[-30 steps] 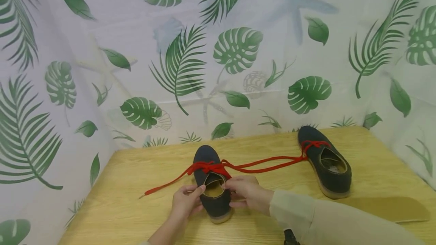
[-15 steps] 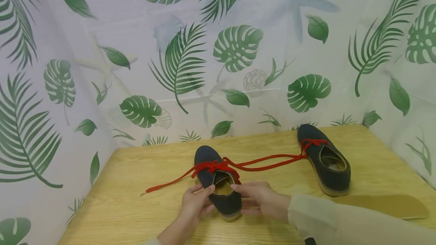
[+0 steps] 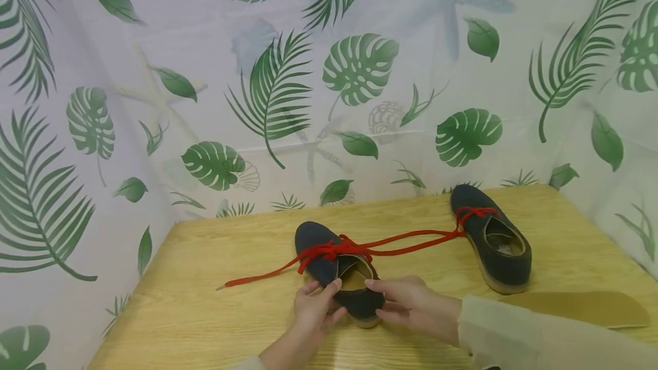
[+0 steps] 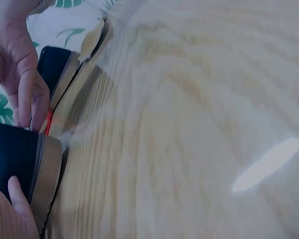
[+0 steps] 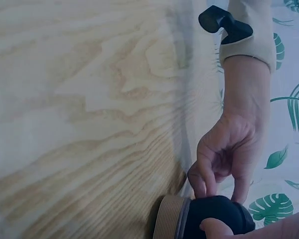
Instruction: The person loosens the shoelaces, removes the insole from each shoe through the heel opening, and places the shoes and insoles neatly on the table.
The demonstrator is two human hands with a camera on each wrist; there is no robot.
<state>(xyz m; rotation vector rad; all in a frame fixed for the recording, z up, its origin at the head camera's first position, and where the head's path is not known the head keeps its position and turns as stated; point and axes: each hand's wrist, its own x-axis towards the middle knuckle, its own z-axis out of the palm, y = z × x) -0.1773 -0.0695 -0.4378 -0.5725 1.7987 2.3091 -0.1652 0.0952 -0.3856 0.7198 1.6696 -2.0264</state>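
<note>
A dark navy lace-up shoe (image 3: 315,240) lies on the wooden table with its toe toward the back left. My left hand (image 3: 315,312) grips the left side of its heel, thumb at the rim of the opening. On the other side, my right hand (image 3: 413,303) holds the heel, its thumb also at the rim. Red laces (image 3: 329,249) are gathered in a bow or knot over the front of this shoe. One lace end stretches left across the table. Both wrist views show the tan ridged sole (image 4: 46,179) close at the tabletop.
A second navy shoe (image 3: 506,264) with red laces stands at the right. Two long red strands (image 3: 406,243) run between the shoes. A flat tan insole (image 3: 581,308) lies behind the right sleeve. A leaf-patterned cloth (image 3: 288,187) hangs around the table's (image 3: 205,330) back and sides.
The gripped shoe has swung its heel to the right, so its toe points further left. Both hands have moved right along with the heel. The second shoe stays in place.
</note>
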